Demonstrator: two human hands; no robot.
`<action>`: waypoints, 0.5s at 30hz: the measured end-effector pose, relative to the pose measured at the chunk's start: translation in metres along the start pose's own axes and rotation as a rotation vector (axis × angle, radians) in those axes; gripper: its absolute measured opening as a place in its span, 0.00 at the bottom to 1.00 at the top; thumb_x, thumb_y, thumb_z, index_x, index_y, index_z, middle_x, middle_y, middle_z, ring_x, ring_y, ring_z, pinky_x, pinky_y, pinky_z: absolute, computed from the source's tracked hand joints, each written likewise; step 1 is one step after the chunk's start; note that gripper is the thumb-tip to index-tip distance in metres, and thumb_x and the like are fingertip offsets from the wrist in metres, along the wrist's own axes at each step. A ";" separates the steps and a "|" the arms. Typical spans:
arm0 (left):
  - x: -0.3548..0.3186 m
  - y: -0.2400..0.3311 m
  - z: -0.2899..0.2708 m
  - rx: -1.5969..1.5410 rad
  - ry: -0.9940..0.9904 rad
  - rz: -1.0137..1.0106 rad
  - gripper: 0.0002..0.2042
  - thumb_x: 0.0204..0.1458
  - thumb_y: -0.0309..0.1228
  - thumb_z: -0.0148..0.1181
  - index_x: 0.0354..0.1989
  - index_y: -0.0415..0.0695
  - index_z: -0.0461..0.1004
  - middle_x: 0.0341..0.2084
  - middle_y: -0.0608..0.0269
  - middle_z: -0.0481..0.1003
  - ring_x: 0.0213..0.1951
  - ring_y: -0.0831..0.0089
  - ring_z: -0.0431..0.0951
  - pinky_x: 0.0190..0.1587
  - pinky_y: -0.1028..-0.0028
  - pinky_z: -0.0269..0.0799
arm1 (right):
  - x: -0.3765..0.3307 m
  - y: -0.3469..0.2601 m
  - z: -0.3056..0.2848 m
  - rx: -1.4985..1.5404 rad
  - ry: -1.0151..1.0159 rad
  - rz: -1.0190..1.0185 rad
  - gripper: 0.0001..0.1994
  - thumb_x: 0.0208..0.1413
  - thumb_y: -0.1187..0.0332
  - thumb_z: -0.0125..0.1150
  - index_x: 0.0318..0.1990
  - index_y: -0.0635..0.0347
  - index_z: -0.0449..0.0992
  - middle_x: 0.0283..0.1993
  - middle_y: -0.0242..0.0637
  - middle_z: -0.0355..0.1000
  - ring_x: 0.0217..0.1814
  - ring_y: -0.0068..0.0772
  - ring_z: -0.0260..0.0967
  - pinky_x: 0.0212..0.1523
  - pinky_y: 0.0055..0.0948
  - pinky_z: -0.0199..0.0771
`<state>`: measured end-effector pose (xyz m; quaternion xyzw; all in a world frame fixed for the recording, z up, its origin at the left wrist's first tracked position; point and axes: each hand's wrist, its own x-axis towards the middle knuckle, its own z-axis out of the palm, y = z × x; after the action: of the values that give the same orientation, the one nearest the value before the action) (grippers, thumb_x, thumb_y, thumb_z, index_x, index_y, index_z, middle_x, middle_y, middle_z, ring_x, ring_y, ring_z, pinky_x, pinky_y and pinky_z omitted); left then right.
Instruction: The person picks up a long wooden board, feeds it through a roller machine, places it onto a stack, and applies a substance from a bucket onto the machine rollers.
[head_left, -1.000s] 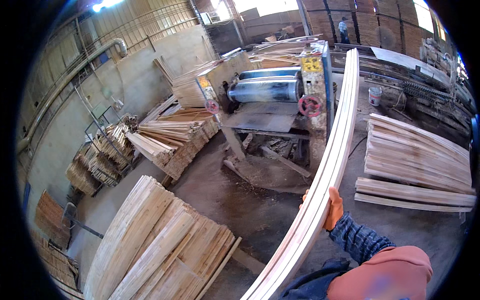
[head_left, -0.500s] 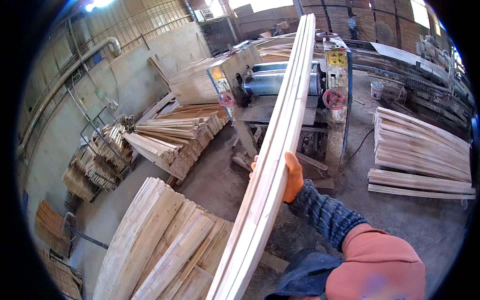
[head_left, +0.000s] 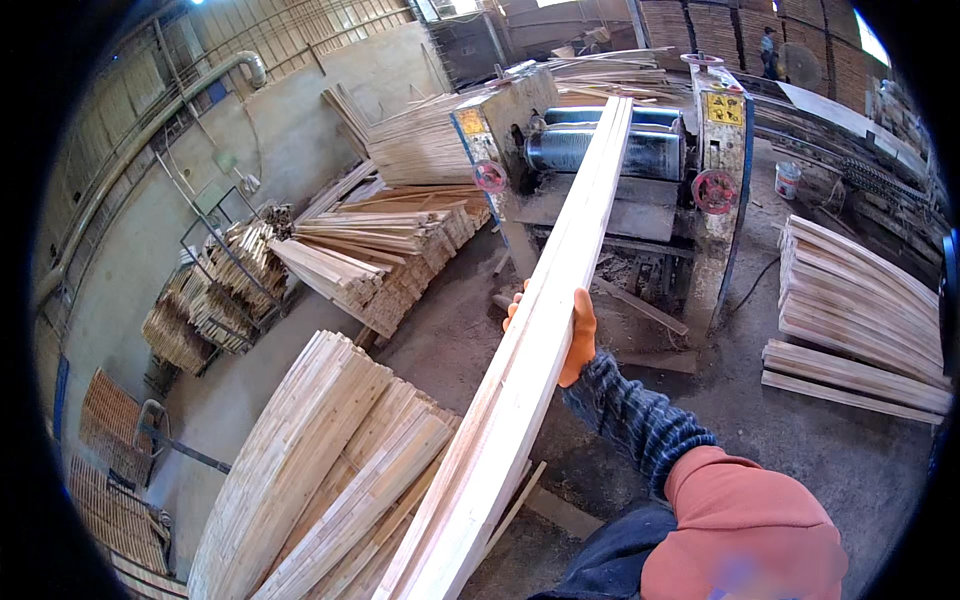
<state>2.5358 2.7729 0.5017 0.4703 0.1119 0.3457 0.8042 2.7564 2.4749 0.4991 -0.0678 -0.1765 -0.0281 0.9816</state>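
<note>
Several boards (head_left: 543,320) my right hand (head_left: 580,342) grips; left hand, I cannot tell. They look stiff, heavy, best held mid-length

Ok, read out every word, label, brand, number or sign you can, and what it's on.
No words or numbers are readable.
Right yellow sign on the roller machine: dark symbols, too small to read.
Left yellow sign on the same machine: too blurred to read.
White bucket: reddish markings, too small to read.

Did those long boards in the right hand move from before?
Yes, the boards swung left: their far end was right of the roller machine, now it overlaps the rollers.
</note>
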 end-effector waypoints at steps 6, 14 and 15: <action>0.012 -0.007 0.015 0.008 -0.025 0.010 0.50 0.50 0.72 0.44 0.72 0.44 0.49 0.67 0.50 0.57 0.67 0.51 0.57 0.69 0.50 0.50 | -0.009 0.016 0.017 0.086 -0.083 0.147 0.39 0.48 0.42 0.69 0.60 0.59 0.66 0.57 0.48 0.67 0.62 0.53 0.65 0.66 0.58 0.63; 0.021 -0.041 0.043 0.000 -0.053 0.012 0.52 0.49 0.74 0.44 0.73 0.45 0.48 0.68 0.51 0.56 0.68 0.51 0.55 0.70 0.51 0.48 | 0.032 -0.003 -0.004 0.109 -0.082 0.117 0.38 0.51 0.43 0.66 0.63 0.58 0.63 0.59 0.48 0.66 0.63 0.54 0.64 0.66 0.60 0.63; 0.023 -0.045 0.057 0.005 -0.068 0.014 0.52 0.49 0.74 0.44 0.73 0.45 0.48 0.68 0.51 0.56 0.69 0.52 0.54 0.70 0.51 0.48 | 0.053 -0.015 -0.005 0.104 -0.085 0.084 0.39 0.51 0.42 0.66 0.63 0.58 0.62 0.59 0.48 0.66 0.63 0.53 0.64 0.65 0.59 0.64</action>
<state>2.6012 2.7353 0.4979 0.4845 0.0821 0.3351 0.8039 2.8064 2.4580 0.5148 -0.0253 -0.2163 0.0249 0.9757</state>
